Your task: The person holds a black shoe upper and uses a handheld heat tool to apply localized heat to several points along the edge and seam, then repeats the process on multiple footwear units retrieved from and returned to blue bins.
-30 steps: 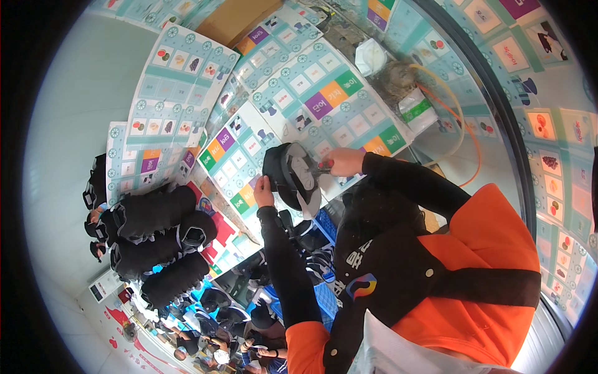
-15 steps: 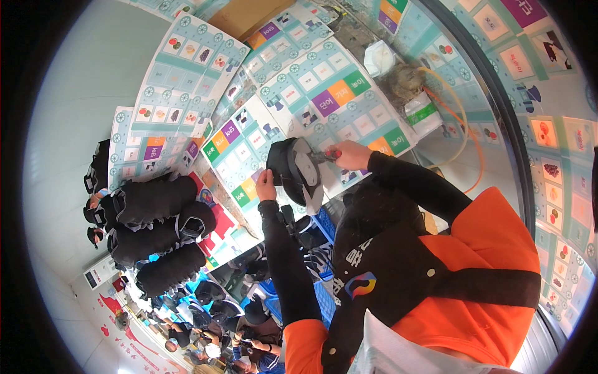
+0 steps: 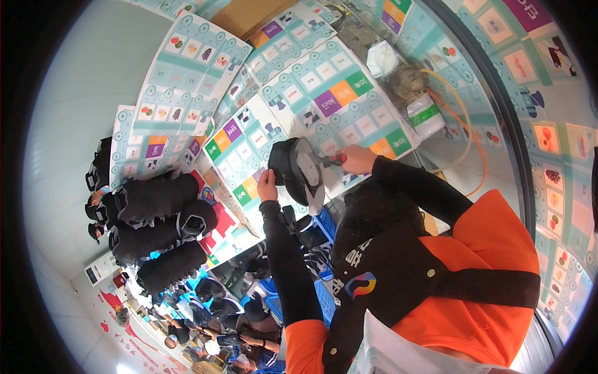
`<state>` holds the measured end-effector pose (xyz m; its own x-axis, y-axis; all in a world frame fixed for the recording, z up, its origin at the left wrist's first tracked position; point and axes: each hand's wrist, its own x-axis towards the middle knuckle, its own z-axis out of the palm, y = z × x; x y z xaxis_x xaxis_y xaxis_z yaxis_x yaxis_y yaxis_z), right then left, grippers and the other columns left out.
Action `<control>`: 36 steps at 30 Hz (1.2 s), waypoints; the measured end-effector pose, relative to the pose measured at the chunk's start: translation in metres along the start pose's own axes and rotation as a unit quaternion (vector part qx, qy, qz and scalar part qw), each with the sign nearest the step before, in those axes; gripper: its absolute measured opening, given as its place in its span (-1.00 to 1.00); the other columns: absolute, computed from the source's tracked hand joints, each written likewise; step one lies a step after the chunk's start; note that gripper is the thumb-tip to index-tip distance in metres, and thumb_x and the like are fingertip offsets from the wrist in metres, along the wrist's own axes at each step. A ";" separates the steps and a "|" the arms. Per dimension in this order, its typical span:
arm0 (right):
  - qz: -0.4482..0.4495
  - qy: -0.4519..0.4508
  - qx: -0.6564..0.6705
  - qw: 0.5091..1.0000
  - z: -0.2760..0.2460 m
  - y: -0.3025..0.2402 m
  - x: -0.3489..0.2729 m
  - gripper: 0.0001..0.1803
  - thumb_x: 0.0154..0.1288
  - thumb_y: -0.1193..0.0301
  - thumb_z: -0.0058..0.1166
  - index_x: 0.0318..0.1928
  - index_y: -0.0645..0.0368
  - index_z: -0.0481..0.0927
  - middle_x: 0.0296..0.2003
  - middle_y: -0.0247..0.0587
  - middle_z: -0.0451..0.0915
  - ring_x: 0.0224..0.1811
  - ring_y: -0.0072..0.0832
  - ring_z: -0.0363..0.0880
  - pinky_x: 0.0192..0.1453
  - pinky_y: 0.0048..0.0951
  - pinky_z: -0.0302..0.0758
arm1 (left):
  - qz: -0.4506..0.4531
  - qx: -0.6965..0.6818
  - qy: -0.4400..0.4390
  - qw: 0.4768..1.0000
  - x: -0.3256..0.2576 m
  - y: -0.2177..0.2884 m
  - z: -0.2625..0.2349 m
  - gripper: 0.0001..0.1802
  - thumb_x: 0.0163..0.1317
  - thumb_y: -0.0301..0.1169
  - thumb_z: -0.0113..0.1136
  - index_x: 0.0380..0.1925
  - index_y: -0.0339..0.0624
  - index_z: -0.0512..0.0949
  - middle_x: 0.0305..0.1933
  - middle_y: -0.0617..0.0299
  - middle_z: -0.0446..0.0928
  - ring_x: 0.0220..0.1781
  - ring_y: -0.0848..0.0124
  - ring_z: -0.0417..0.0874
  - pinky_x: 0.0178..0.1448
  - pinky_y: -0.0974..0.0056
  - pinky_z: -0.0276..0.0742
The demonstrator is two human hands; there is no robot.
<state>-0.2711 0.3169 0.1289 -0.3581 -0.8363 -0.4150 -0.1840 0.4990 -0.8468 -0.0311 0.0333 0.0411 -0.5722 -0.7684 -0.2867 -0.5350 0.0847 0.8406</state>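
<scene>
A black cap with a pale grey inner side is held up on its side over the printed sheets. The fingers of my left hand are closed on its left edge. To the right of the cap, my right hand grips a small tool with a red handle and a dark grey head. The head points at the cap's grey inner side, close to it. Whether it touches the cap, and the tool's exact kind, I cannot make out.
Printed teal sheets cover the table. Several stacks of black caps lie at the left. Blue crates stand below the table edge. At the right are a white package with a green band and an orange cord. Other people sit further off.
My right hand and the red-handled tool have shifted slightly right and turned a little. The cap and my left hand stay nearly where they were.
</scene>
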 end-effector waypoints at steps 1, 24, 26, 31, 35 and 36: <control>-0.004 -0.028 -0.033 0.999 0.001 0.006 0.000 -0.77 0.14 0.39 -0.03 -0.28 0.27 0.60 -0.42 0.20 0.62 -0.30 0.17 0.59 -0.21 0.09 0.44 | 0.002 -0.011 -0.004 1.000 0.003 0.003 0.006 -0.63 0.47 -0.21 0.20 -0.04 -0.35 0.66 -0.19 0.29 0.66 -0.14 0.54 0.57 0.00 0.38 0.49; 0.121 0.124 0.083 0.981 -0.079 0.061 -0.033 -0.60 0.24 0.34 0.16 0.08 0.18 0.57 -0.23 0.10 0.67 -0.23 0.05 0.63 -0.11 -0.12 0.49 | 0.264 0.371 0.187 0.871 -0.050 0.135 0.048 -0.52 0.19 -0.24 0.38 0.06 -0.21 0.57 0.03 0.00 0.49 0.14 -0.01 0.49 0.33 -0.09 0.38; 0.056 0.114 0.103 0.987 -0.072 0.045 -0.025 -0.67 0.26 0.36 0.16 0.01 0.18 0.59 -0.26 0.08 0.67 -0.21 0.05 0.63 -0.11 -0.13 0.49 | 0.105 0.440 0.207 0.868 -0.032 0.113 0.034 -0.41 0.29 -0.09 0.29 0.17 -0.24 0.46 0.07 -0.15 0.52 0.14 -0.12 0.52 0.24 -0.09 0.44; 0.035 0.081 0.115 0.989 -0.072 0.025 -0.024 -0.81 0.26 0.39 0.18 -0.15 0.18 0.60 -0.38 -0.11 0.63 -0.32 -0.26 0.60 -0.19 -0.30 0.43 | 0.064 0.420 0.177 0.888 -0.017 0.105 0.012 -0.71 0.37 -0.27 0.15 0.03 -0.10 0.58 -0.09 0.00 0.68 -0.03 -0.07 0.67 -0.02 -0.09 0.57; 0.005 0.088 0.200 0.976 -0.081 0.028 -0.040 -0.90 0.26 0.42 0.18 -0.25 0.16 0.61 -0.45 -0.30 0.60 -0.41 -0.52 0.49 -0.25 -0.46 0.37 | 0.139 0.470 0.119 0.864 -0.041 0.149 0.040 -0.62 0.24 -0.41 0.20 0.09 0.00 0.60 -0.05 0.13 0.68 -0.07 0.02 0.66 -0.04 -0.02 0.59; 0.012 0.078 0.219 0.973 -0.085 0.018 -0.040 -0.91 0.26 0.43 0.17 -0.26 0.16 0.61 -0.45 -0.31 0.60 -0.41 -0.51 0.49 -0.24 -0.46 0.37 | 0.179 0.482 0.125 0.849 -0.041 0.155 0.043 -0.61 0.22 -0.44 0.20 0.08 0.02 0.60 -0.04 0.15 0.68 -0.08 0.03 0.67 -0.05 0.00 0.60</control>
<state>-0.3382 0.3793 0.1585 -0.4979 -0.7639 -0.4106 0.2210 0.3460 -0.9118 -0.1175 0.1056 0.1638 -0.7198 -0.6845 0.1159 -0.6836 0.7279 0.0531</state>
